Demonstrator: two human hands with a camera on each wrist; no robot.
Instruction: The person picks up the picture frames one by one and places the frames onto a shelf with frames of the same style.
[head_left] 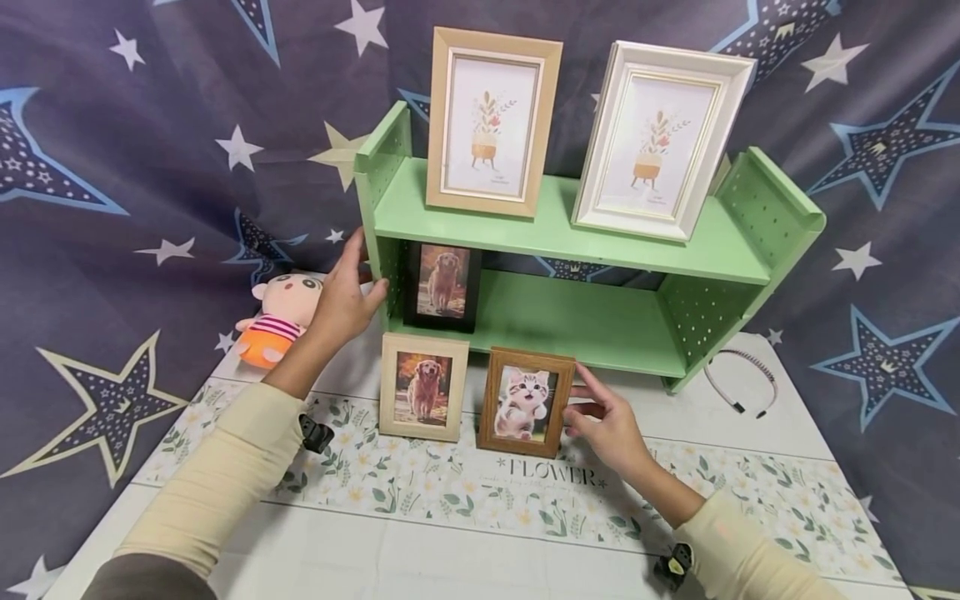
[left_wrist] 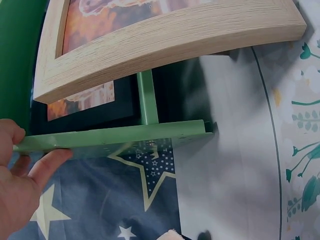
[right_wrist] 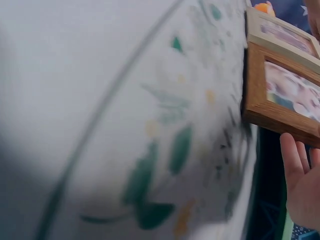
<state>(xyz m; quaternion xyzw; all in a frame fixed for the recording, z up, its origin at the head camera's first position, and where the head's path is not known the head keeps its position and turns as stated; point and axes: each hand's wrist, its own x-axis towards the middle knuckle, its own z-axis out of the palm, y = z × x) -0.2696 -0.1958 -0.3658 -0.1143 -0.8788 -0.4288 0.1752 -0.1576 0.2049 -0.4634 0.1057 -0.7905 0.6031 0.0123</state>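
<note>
My left hand (head_left: 347, 293) holds the left side panel of the green shelf (head_left: 577, 321), thumb near its front edge. The left wrist view shows my left fingers on both faces of that panel (left_wrist: 115, 134). My right hand (head_left: 611, 429) has its fingers at the right edge of a brown wooden photo frame (head_left: 487, 404) with a kitten picture; that frame stands in front of the shelf. In the right wrist view, extended fingers (right_wrist: 291, 155) lie along the frame's side. Left of it stands a light wood photo frame (head_left: 387, 387) showing a dog.
A black dog-photo frame (head_left: 411, 287) stands on the lower shelf. Above are a tan frame (head_left: 438, 125) and a white frame (head_left: 600, 137) with plant prints. A plush doll (head_left: 277, 321) sits left, a headband (head_left: 750, 358) right, on a floral-strip tablecloth (head_left: 375, 533).
</note>
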